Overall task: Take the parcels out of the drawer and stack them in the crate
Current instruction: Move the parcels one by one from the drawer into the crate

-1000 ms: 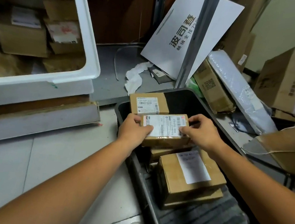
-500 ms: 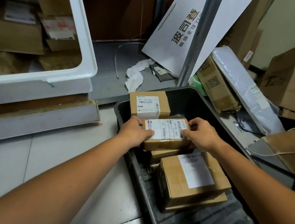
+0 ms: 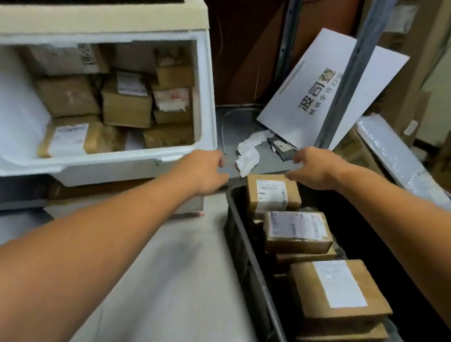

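Two grips released, empty | your left grip [image 3: 203,170] near drawer [image 3: 116,169], right grip [image 3: 318,169] over crate [image 3: 243,249] | parcels [image 3: 298,232] lie flat for stable stacking.

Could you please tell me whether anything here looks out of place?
Yes: a crumpled white paper lies loose on the grey shelf behind the crate, and a white printed board leans askew behind the post.
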